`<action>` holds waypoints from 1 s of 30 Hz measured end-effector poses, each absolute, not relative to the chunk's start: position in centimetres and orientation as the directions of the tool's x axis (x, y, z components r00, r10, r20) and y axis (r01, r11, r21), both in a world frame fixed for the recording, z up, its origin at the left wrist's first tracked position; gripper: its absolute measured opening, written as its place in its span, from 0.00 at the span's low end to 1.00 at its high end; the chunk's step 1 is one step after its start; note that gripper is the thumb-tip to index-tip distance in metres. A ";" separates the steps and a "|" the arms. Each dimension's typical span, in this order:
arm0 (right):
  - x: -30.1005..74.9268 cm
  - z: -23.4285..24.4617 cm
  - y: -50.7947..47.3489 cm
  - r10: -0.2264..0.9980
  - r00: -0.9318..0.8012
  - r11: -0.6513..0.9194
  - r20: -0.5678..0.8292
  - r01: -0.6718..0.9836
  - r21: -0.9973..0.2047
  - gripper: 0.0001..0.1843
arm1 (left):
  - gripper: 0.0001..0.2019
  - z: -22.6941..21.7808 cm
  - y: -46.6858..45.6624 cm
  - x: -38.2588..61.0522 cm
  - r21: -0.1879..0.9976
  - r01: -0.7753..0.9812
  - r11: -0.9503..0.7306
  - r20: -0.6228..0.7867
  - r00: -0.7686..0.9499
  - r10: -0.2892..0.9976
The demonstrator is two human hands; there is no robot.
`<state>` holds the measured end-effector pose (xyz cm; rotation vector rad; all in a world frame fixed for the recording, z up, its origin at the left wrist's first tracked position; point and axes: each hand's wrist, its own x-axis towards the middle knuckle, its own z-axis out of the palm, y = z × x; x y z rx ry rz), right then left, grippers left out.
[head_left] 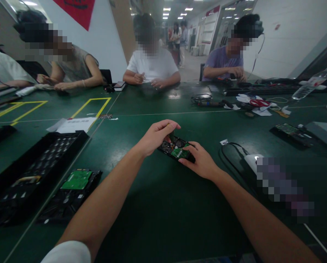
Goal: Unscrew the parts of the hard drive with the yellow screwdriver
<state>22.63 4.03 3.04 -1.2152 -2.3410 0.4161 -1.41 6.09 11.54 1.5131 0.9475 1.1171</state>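
A black opened device (167, 147) with a green circuit board (180, 152) and dark round parts lies on the green table in front of me. My left hand (161, 134) is closed above its far left part, gripping what looks like a small screwdriver (171, 136) held upright; its tip is hidden among the parts. My right hand (200, 159) is wrapped round the right end of the device, thumb on the near edge and fingers on the board side.
To the left lie a long black tray (47, 164) and a black unit with a green board (77, 179). On the right are a white cabled object (252, 160), another opened device (291, 133) and a plastic bottle (312, 83). Several people sit across the table (158, 204).
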 end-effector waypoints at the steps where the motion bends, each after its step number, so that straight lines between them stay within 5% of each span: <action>1: 22.6 3.0 4.0 0.823 -0.501 0.565 0.267 0.682 -0.464 0.25 | 0.16 11.6 6.0 -1.4 0.980 0.032 -0.199 0.182 0.278 0.943; 11: 22.6 3.0 4.0 0.823 -0.498 0.567 0.274 0.688 -0.453 0.26 | 0.12 11.8 5.8 -1.1 0.969 -0.249 -0.007 0.086 0.310 0.947; 24: 22.6 3.1 4.0 0.823 -0.498 0.565 0.272 0.678 -0.470 0.26 | 0.19 11.3 6.2 -1.3 0.986 0.035 -0.162 0.147 0.275 0.950; 30: 22.6 3.0 3.9 0.827 -0.488 0.560 0.278 0.679 -0.474 0.25 | 0.19 11.8 5.7 -1.2 0.990 -0.061 -0.126 0.140 0.349 0.927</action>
